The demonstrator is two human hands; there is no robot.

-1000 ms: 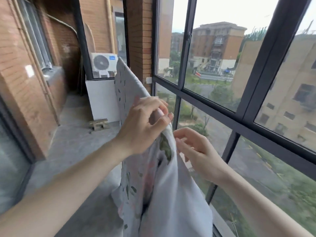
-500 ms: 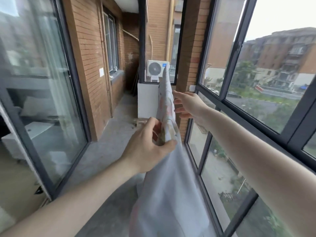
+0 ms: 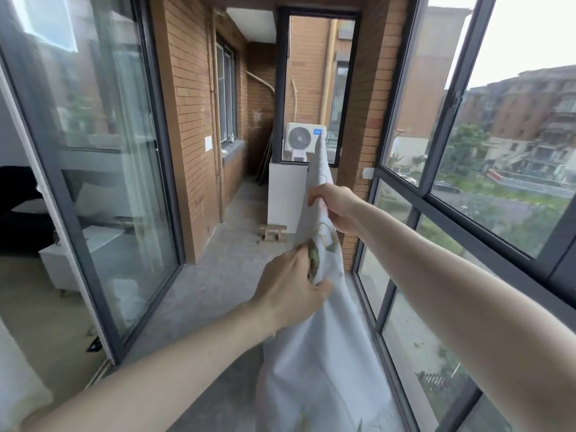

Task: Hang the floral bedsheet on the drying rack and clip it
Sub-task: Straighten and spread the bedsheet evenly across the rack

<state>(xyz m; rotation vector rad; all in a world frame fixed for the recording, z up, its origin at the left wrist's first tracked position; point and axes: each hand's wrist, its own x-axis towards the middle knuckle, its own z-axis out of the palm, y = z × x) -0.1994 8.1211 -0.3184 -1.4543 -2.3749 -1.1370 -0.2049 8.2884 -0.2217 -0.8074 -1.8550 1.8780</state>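
Observation:
The floral bedsheet (image 3: 314, 353), pale white with green and pink print, runs away from me along a line at chest height and hangs down toward the floor. My left hand (image 3: 290, 285) grips a bunched part of its top edge near me. Farther along, my right hand (image 3: 335, 205) grips the top edge with the arm stretched out. The drying rack under the sheet is hidden by the fabric. No clip is visible.
A narrow balcony with a concrete floor (image 3: 202, 288). Dark-framed windows (image 3: 436, 194) line the right, a sliding glass door (image 3: 103, 182) the left. A low white wall (image 3: 285, 194) with an air-conditioner unit (image 3: 300, 140) closes the far end; a small wooden stool (image 3: 272, 232) stands before it.
My view has turned left and up along the balcony. My right hand moved from beside my left hand out along the sheet's top edge and closed on it. My left hand kept its grip.

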